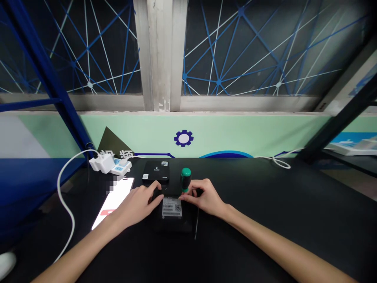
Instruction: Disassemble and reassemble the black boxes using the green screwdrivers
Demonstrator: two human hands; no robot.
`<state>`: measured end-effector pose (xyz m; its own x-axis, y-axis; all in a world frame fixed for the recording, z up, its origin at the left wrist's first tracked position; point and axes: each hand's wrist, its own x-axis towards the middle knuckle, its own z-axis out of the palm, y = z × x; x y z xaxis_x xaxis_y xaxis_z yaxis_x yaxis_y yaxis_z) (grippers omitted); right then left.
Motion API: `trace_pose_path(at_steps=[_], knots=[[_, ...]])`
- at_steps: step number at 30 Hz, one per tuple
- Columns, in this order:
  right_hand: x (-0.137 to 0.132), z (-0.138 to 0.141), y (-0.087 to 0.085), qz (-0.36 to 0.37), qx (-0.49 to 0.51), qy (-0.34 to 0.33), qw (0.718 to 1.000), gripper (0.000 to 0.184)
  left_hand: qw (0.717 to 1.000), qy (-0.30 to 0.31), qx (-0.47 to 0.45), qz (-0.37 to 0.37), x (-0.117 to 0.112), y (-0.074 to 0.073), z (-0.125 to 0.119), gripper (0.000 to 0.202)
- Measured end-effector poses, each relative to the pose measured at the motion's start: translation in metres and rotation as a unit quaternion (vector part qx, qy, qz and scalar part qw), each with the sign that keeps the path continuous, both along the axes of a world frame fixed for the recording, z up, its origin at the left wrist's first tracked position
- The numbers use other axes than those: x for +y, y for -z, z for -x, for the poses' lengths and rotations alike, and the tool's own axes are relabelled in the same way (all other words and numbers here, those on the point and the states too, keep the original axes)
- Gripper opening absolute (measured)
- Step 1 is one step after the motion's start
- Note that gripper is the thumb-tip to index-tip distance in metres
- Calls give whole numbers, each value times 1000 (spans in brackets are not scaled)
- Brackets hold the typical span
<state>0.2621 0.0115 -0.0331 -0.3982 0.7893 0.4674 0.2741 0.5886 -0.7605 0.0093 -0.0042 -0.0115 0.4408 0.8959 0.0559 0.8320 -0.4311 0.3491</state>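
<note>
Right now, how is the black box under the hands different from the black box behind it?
The near box shows a big white label with a code square; the far box has just a small sticker at one corner. The left hand and right hand touch the near box; nothing touches the far box. The far box sits closer to the wall than the near box. Both are flat and black.

A lit phone [113,202] lies beside a charger [101,163] (white, cabled).
</note>
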Motion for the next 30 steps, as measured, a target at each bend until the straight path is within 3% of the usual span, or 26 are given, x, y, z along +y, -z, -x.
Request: trace_pose_path(at_steps=[6, 17, 24, 30], knots=[[2, -5, -1, 13, -23, -3, 1000, 38, 1000, 4, 0, 1, 0, -3, 0, 32], [-2, -8, -13, 5, -52, -71, 996, 38, 1000, 7, 0, 4, -1, -4, 0, 30], [-4, -3, -3, -35, -34, -9, 999, 31, 1000, 4, 6, 5, -2, -5, 0, 29], [2, -1, 7, 38, 21, 10, 999, 43, 1000, 7, 12, -6, -1, -2, 0, 31]])
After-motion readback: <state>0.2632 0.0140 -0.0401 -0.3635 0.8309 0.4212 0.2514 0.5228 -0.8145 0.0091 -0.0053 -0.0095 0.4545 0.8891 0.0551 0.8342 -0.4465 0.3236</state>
